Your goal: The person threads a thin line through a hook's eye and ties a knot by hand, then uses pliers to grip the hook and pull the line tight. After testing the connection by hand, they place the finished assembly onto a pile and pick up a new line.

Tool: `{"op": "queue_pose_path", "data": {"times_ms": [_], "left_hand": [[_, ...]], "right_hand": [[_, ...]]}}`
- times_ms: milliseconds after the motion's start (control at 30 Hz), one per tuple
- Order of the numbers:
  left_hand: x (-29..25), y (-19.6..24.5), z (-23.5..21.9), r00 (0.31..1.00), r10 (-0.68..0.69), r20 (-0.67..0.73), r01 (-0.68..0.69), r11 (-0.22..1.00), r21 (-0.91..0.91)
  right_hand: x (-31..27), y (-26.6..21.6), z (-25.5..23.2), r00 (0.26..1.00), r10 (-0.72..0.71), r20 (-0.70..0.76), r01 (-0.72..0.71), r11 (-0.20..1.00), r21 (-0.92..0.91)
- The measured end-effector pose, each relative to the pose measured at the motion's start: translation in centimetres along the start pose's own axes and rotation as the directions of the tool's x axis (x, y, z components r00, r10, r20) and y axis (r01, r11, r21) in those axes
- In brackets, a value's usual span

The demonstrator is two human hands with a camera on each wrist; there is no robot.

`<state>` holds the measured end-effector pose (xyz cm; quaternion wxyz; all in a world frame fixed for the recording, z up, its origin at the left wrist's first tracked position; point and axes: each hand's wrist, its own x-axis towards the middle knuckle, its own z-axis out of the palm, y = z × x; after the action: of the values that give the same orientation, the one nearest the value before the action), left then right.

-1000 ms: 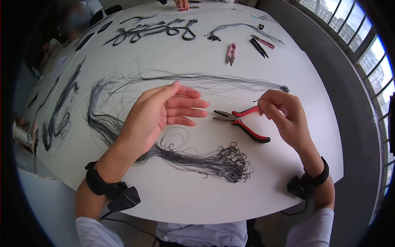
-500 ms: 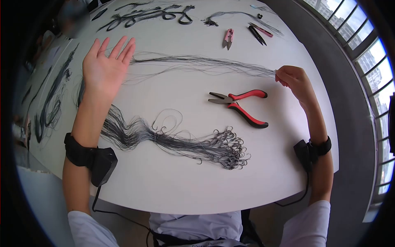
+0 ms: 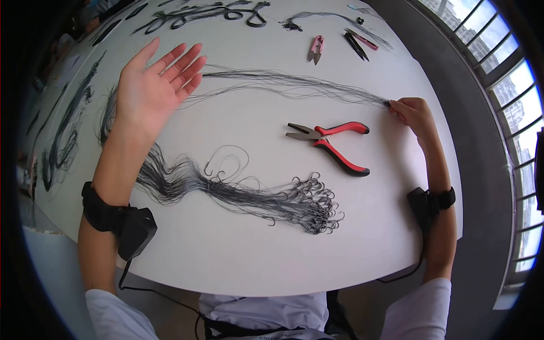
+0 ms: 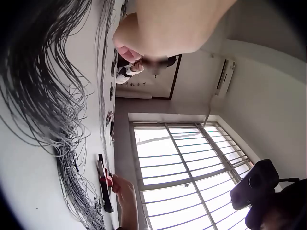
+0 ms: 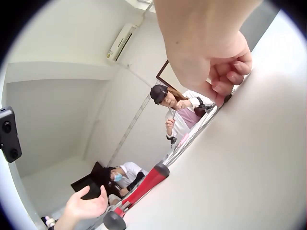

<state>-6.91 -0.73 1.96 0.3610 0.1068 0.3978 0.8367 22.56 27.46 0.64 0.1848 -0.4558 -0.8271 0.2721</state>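
Observation:
A long bundle of thin dark strands (image 3: 283,79) stretches across the table. Its right end is pinched between thumb and fingers of the right hand (image 3: 413,116), seen from close up in the right wrist view (image 5: 216,67). Palm up with spread fingers, the left hand (image 3: 153,90) is held above the strands' left part and grips nothing. Nearer the person lies a thick bundle (image 3: 226,190) ending in a cluster of curved hooks (image 3: 320,207). Red-and-black pliers (image 3: 326,136) rest between the two bundles, handles spread.
Pink snips (image 3: 316,50), black snips (image 3: 356,46) and more snips stand farther back. Looped dark bundles (image 3: 226,14) lie at the far side, others (image 3: 68,124) at the left. Two other people (image 5: 184,112) sit around the table. A barred window (image 3: 510,73) is at the right.
The right hand has moved up and right from beside the pliers to the strands' end, which it now pinches. The left hand has moved up and left, turning its palm upward.

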Motion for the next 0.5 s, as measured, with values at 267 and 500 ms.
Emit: {"op": "queue_pose_path", "data": {"times_ms": [267, 500], "left_hand": [[-1.0, -0.8, 0.5, 0.966, -0.179, 0.189, 0.114, 0.944, 0.309], [-2.2, -1.8, 1.6, 0.926, -0.257, 0.276, 0.123, 0.898, 0.422]], "right_hand": [[0.3, 0.8, 0.0, 1.000, -0.012, -0.014, 0.013, 0.999, 0.044], [0.4, 1.1, -0.2, 1.000, 0.011, -0.023, -0.010, 1.000, 0.023]]}}
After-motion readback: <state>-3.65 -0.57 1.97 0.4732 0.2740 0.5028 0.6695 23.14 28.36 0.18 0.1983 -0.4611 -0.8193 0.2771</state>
